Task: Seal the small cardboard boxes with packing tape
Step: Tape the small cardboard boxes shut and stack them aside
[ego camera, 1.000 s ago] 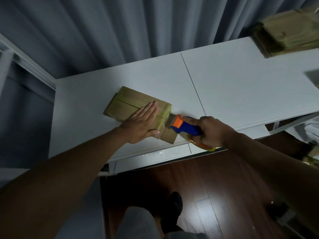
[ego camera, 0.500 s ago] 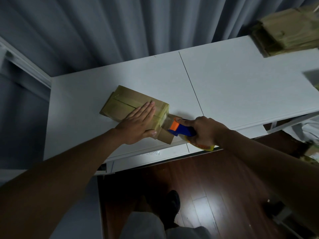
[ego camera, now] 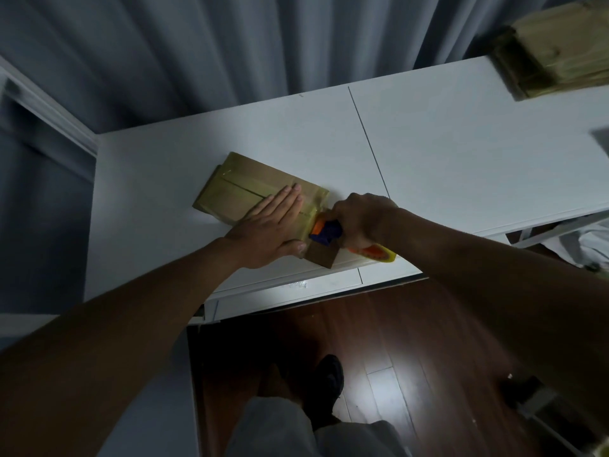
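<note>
I see the white table (ego camera: 445,153) carrying one small cardboard box (ego camera: 244,192) near its front edge, with a stack of flattened cardboard (ego camera: 560,47) at the far right corner. My left hand (ego camera: 267,232) lies flat, fingers straight, on the lid, I judge to pin the box against the pull. My right hand (ego camera: 362,219) grips the tape dispenser (ego camera: 324,230) at the box's near end, probably finishing the strip there.

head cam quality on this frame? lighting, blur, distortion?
Head view: dim overall, forearms dark; glare patch on the floor; wide-angle bending of the table edges; stacked boxes top right smeared; left hand and box fairly sharp.
</note>
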